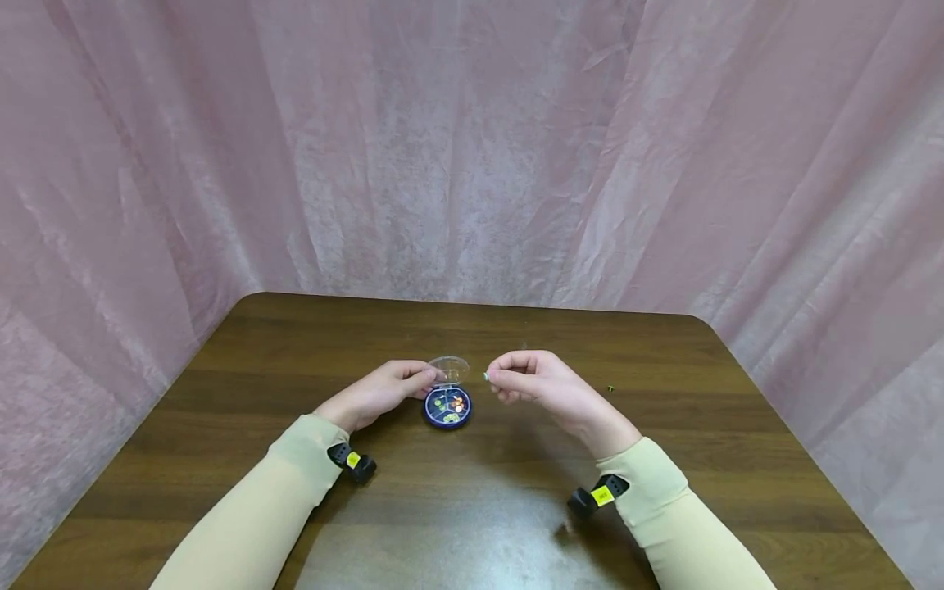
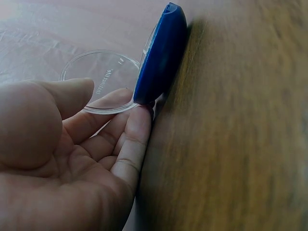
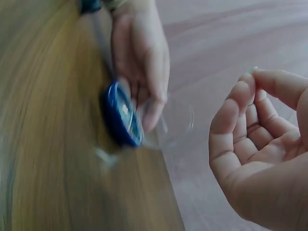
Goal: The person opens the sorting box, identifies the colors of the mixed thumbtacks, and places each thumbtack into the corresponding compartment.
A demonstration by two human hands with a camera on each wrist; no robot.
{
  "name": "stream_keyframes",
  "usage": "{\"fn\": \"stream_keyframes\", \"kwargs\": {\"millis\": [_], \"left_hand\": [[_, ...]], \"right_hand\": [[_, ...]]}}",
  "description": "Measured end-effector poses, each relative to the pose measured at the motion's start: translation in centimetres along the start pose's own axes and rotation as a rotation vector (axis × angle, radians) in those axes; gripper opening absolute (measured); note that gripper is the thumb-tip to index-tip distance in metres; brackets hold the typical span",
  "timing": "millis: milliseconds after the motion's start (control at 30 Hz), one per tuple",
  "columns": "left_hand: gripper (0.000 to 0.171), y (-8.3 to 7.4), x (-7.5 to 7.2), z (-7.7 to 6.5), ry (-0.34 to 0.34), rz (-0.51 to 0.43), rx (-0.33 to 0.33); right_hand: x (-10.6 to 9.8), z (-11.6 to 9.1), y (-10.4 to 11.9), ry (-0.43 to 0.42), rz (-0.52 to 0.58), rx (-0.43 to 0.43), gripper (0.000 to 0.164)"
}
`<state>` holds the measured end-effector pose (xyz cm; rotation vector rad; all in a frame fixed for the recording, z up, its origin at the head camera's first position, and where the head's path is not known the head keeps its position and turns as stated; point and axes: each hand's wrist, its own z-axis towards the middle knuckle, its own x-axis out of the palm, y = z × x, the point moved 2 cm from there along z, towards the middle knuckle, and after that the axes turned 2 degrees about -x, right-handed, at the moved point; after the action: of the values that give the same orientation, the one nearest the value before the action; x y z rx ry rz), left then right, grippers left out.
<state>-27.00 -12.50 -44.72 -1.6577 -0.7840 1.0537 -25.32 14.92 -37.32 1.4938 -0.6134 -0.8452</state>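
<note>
A round blue pill case (image 1: pixel 447 408) sits on the table with its clear lid (image 2: pixel 103 79) raised. Dividers split its inside, where small green, orange and yellowish pieces (image 1: pixel 451 418) lie; their kind is too small to tell. My left hand (image 1: pixel 383 392) pinches the lid between thumb and index finger, and its other fingers touch the case near the hinge. To the right of the case, my right hand (image 1: pixel 542 385) is raised off the table. Its thumb and index fingertips pinch a tiny pale green piece (image 3: pixel 253 70), mostly hidden by the fingers.
A tiny green piece (image 1: pixel 610 388) lies on the brown wooden table (image 1: pixel 442 524), right of my right hand. A blurred whitish spot (image 3: pixel 106 156) shows on the tabletop near the case in the right wrist view. Pink curtains (image 1: pixel 457 147) hang behind the table's far edge.
</note>
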Motion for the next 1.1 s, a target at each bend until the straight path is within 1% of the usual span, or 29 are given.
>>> {"fn": "stream_keyframes", "kwargs": {"millis": [67, 200, 300, 400, 567, 733, 867, 933, 1033, 1067, 1100], "left_hand": [[0.037, 0.0, 0.0, 0.0, -0.005, 0.0, -0.001], [0.036, 0.0, 0.1, 0.0, -0.009, 0.0, -0.003], [0.036, 0.0, 0.2, 0.1, -0.004, 0.004, 0.005], [0.037, 0.0, 0.2, 0.1, -0.001, 0.009, 0.006], [0.038, 0.0, 0.0, 0.1, -0.001, 0.016, -0.006], [0.038, 0.1, -0.3, -0.2, -0.006, 0.017, -0.018], [0.038, 0.0, -0.2, -0.4, -0.004, 0.01, -0.025], [0.037, -0.1, -0.1, -0.3, -0.008, 0.009, -0.026], [0.037, -0.4, -0.1, -0.1, -0.01, 0.019, -0.015], [0.038, -0.4, -0.1, 0.0, -0.009, 0.023, -0.01], [0.038, -0.5, -0.1, 0.1, -0.008, 0.025, -0.005]], "right_hand": [[0.5, 0.3, 0.2, 0.024, 0.108, -0.013, 0.031], [1.2, 0.4, 0.6, 0.092, 0.336, -0.048, 0.019], [1.6, 0.3, 1.1, 0.148, 0.47, -0.082, 0.012], [1.6, 0.1, 1.7, 0.193, 0.558, -0.112, 0.01], [1.6, -0.3, 2.8, 0.244, 0.656, -0.132, 0.013], [1.9, -0.5, 3.5, 0.273, 0.679, -0.145, 0.015], [1.8, -0.6, 3.7, 0.287, 0.663, -0.155, 0.015], [1.6, -0.6, 3.7, 0.277, 0.636, -0.154, 0.013], [1.2, -0.5, 3.6, 0.238, 0.544, -0.154, 0.011], [1.1, -0.5, 3.6, 0.215, 0.487, -0.152, 0.011], [1.1, -0.4, 3.4, 0.19, 0.407, -0.151, 0.012]]}}
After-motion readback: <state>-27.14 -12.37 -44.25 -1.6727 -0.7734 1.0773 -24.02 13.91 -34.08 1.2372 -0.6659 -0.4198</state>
